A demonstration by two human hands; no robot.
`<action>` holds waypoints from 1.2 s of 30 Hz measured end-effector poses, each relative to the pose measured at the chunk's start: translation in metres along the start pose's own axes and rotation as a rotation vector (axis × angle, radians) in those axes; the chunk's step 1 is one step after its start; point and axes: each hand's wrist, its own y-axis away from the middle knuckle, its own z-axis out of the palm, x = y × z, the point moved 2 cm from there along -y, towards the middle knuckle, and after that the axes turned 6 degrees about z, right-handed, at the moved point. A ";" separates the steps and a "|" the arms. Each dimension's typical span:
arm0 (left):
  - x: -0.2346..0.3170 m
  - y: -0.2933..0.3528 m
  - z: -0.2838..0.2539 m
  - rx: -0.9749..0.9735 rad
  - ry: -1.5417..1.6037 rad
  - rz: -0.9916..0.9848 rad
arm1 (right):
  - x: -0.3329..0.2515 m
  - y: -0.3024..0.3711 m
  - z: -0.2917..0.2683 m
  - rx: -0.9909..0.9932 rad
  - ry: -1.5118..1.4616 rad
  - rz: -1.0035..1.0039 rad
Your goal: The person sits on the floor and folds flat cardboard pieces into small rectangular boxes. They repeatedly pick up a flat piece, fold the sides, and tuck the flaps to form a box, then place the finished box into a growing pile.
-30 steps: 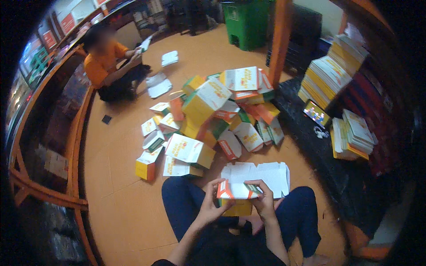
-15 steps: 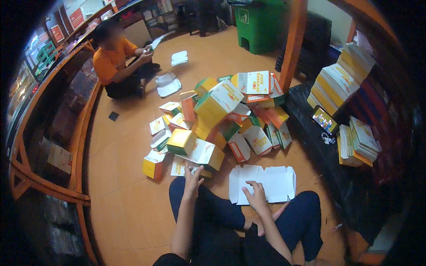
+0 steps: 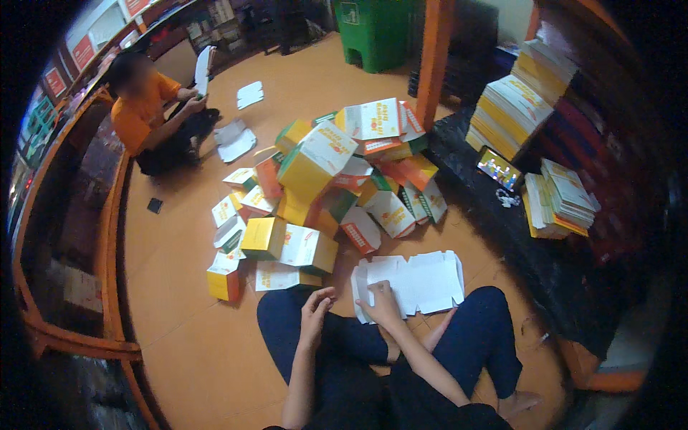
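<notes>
A flat white box blank point(image 3: 428, 283) lies unfolded on the floor in front of my crossed legs, its plain side up. My right hand point(image 3: 383, 304) is at its left end, fingers bent and thumb out to the left, closed on the creased end panel. To the left of the blank, my left hand point(image 3: 315, 312) hangs above my knee, loosely curled with its fingers apart and nothing in it. Just beyond that hand sits a folded box with a yellow end point(image 3: 264, 238), at the near side of a heap of folded boxes point(image 3: 315, 161).
A person in an orange shirt point(image 3: 143, 107) sits at the far left holding white sheets. Stacks of flat blanks point(image 3: 512, 107) and a lit phone point(image 3: 499, 168) rest on a black-covered ledge at right. Behind stand a green bin point(image 3: 373, 36) and an orange post point(image 3: 433, 64).
My right hand has moved to the left end of the blank and its fingers have bent in. My left hand has drawn back from the folded boxes. The view has shifted right.
</notes>
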 end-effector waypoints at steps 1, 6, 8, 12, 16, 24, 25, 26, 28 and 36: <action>-0.005 0.000 0.006 -0.035 -0.023 -0.022 | 0.007 -0.001 -0.001 -0.017 -0.077 -0.004; -0.046 -0.008 0.047 -0.186 -0.099 -0.246 | 0.028 -0.012 -0.002 -0.044 -0.268 0.134; -0.062 -0.010 0.057 -0.179 -0.169 -0.308 | 0.026 -0.012 -0.014 0.110 -0.204 0.172; -0.066 -0.011 0.055 -0.225 -0.180 -0.376 | 0.006 0.009 -0.056 0.407 -0.362 0.162; -0.040 -0.005 0.063 -0.195 0.068 -0.294 | -0.043 0.052 -0.086 0.394 -0.172 -0.114; 0.057 0.023 0.074 -0.031 -0.082 0.201 | -0.120 0.077 -0.152 0.241 0.093 -0.507; 0.069 0.029 0.073 -0.080 -0.140 0.227 | -0.126 0.074 -0.168 0.303 0.170 -0.536; 0.079 0.036 0.071 -0.125 -0.207 0.246 | -0.132 0.071 -0.180 0.312 0.277 -0.523; 0.098 0.050 0.068 -0.115 -0.243 0.298 | -0.144 0.066 -0.194 0.256 0.145 -0.554; 0.124 0.068 0.067 -0.106 -0.296 0.573 | -0.143 0.061 -0.200 0.025 0.112 -0.584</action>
